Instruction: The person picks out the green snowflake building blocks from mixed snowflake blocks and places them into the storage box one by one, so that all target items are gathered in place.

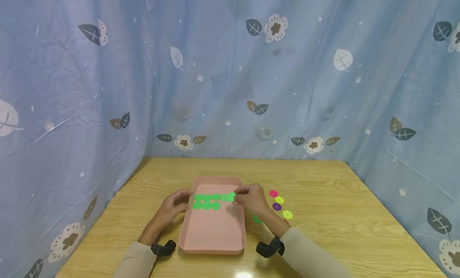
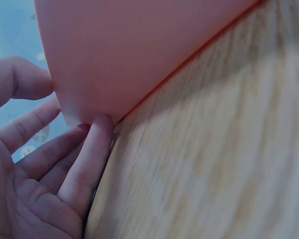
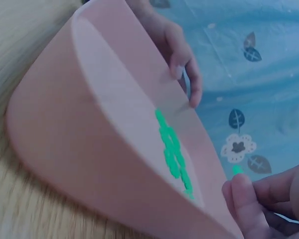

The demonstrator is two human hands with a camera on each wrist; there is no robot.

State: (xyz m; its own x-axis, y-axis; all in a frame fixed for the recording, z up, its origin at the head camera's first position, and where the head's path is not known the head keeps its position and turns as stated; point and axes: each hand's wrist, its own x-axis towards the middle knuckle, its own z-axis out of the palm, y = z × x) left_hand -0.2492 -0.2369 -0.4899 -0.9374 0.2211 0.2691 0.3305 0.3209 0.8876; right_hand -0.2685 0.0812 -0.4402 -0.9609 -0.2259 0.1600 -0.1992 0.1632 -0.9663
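A pink tray point(image 1: 215, 234) lies on the table, holding green flower-shaped pieces point(image 1: 206, 205) in two rows near its far half. My right hand point(image 1: 251, 198) is over the tray's right rim and pinches a green flower-shaped piece point(image 3: 237, 170) between thumb and fingertips; only a bit of that piece shows in the right wrist view. At the tray's left side, my left hand point(image 1: 172, 208) touches the outer wall with its fingertips. The left wrist view shows the left fingers point(image 2: 92, 159) relaxed against the wall and the rim edge.
Right of the tray lie loose flower-shaped pieces: a pink one point(image 1: 274, 193), a purple one point(image 1: 276, 206), yellow ones point(image 1: 287, 214), and a green one point(image 1: 257, 219) beside the right forearm. An orange-red one is partly hidden. A blue patterned curtain point(image 1: 223, 70) surrounds the wooden table point(image 1: 323, 246).
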